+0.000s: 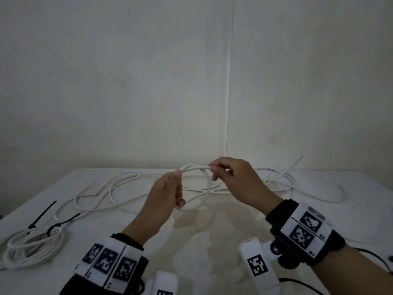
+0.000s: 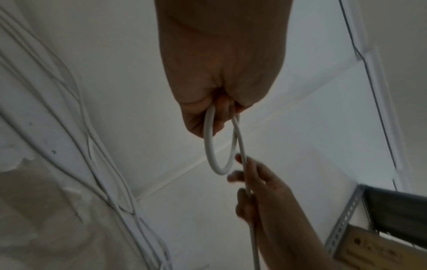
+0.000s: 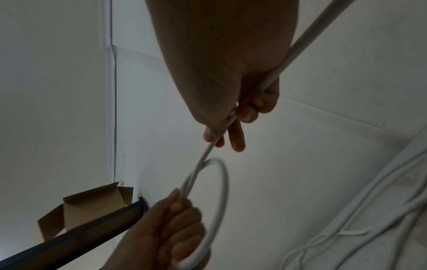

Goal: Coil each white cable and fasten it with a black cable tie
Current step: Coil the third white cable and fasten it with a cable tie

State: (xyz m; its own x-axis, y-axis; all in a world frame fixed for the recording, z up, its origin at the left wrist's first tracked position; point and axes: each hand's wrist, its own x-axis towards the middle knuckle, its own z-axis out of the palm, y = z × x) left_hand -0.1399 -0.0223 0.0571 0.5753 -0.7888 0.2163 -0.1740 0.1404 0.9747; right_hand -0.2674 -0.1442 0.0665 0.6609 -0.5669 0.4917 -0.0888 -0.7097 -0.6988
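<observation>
Small loop of white cable [image 1: 205, 184] raised above table [image 1: 234, 226], gripped in left hand [image 1: 168, 192], right hand [image 1: 231, 177] pinching strand at loop top, loose cable trailing behind, tied coil [image 1: 32, 243] with black cable tie [image 1: 63, 223] at left.

A white worktop [image 1: 212, 241] with a yellowish stain at its middle stands against a pale wall [image 1: 127, 81]. An open cardboard box [image 3: 90, 206] sits beside a dark bar [image 3: 69, 235]. A perforated metal angle [image 2: 342, 219] edges a dark shelf [image 2: 397, 210].
</observation>
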